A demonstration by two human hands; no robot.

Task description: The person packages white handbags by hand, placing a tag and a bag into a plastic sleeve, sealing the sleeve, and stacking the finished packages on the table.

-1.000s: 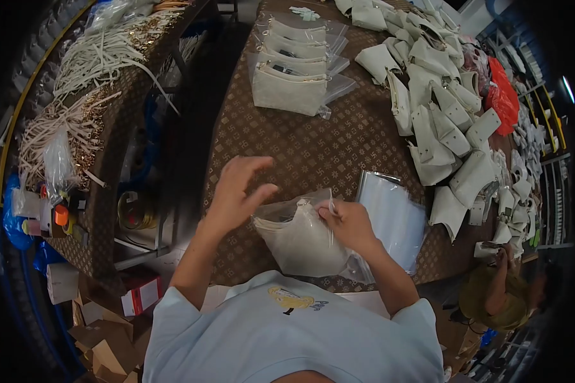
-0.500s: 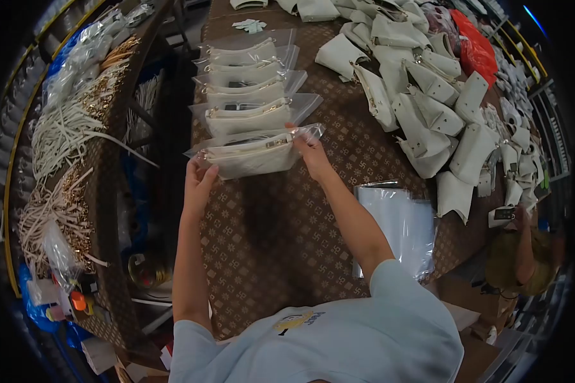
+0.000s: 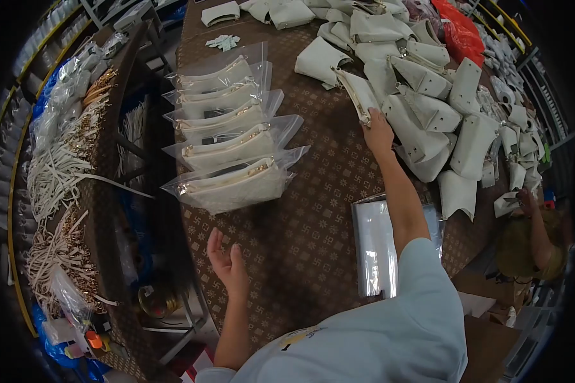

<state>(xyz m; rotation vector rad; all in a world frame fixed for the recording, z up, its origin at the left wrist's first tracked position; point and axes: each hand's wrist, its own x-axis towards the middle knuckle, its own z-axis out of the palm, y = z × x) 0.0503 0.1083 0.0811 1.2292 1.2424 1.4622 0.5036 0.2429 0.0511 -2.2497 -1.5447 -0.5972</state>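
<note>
My right hand (image 3: 378,133) reaches to the edge of the heap, its fingers closed on the near end of a white handbag (image 3: 356,91) with a zip and gold-coloured fittings. My left hand (image 3: 228,265) is held over the patterned table (image 3: 281,255), empty, with thumb and fingers apart. Beyond it, the nearest bagged white handbag (image 3: 236,191) lies in a clear plastic sleeve. Several more sleeved handbags (image 3: 220,115) lie behind that one in a row. By my right forearm is a stack of clear plastic sleeves (image 3: 374,249).
A large heap of white handbags (image 3: 421,127) covers the right side, with a red plastic bag (image 3: 457,32) behind. At left, a side table carries white straps (image 3: 54,153). Another person's arm (image 3: 540,233) is at the far right. A small pale cloth-like piece (image 3: 223,42) lies at the back.
Both hands have let go of the nearest sleeved handbag, which now lies on the table. My right hand moved right onto a handbag in the heap; my left drew back and opened.
</note>
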